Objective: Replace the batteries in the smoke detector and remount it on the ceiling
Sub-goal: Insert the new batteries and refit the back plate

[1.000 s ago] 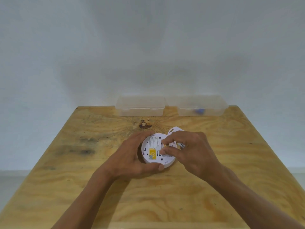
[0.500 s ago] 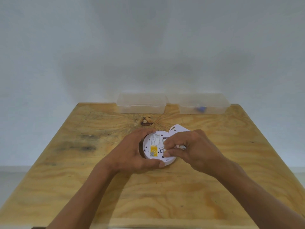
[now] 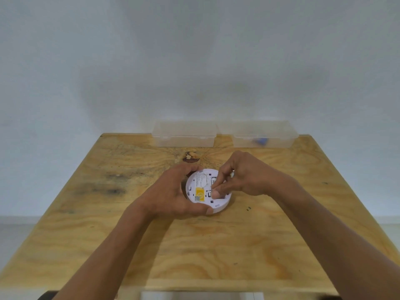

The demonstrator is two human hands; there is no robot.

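A round white smoke detector (image 3: 194,183) lies back-up on the wooden table (image 3: 121,239), showing a yellow label and a QR code. My left hand (image 3: 173,192) cups its left and near rim, thumb under the front edge. My right hand (image 3: 245,176) comes in from the right with thumb and fingers pinched over the battery compartment on the detector's right half. A small pale end of a battery (image 3: 232,174) shows between the fingers; the rest of it and the compartment are hidden by the hand.
Two clear plastic boxes stand at the table's far edge against the wall: the left box (image 3: 184,135) looks empty, the right box (image 3: 264,135) holds a small blue item (image 3: 260,141). A dark knot (image 3: 191,158) marks the wood behind the detector.
My right hand has shifted further over the detector's back and pressed down at the compartment. The white plate seen behind that hand earlier is now hidden. The left hand keeps its hold.
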